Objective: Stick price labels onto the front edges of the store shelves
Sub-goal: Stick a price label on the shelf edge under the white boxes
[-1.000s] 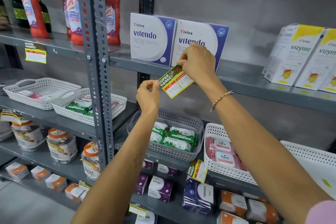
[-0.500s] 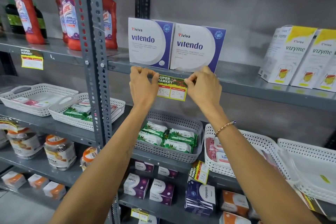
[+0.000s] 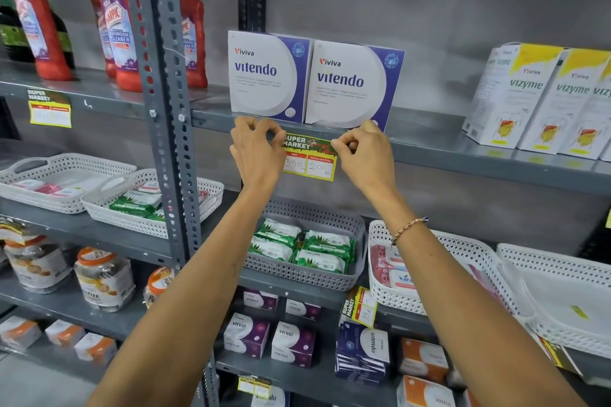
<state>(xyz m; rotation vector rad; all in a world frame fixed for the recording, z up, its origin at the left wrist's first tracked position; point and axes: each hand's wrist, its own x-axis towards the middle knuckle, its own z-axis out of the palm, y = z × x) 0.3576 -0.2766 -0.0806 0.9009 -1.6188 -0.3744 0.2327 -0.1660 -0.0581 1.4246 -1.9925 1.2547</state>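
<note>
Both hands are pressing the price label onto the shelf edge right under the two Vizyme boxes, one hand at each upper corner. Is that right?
Not quite. The head view shows the price label going on under the two Vitendo boxes, not the Vizyme boxes, which stand further right on that shelf. The rest holds: the left hand and right hand press it to the shelf edge, one at each upper corner.

Price label (image 3: 309, 157) upper corners hidden under fingertips (image 3: 279, 135) — handwritten prices partly legible, small print unreadable.
</note>
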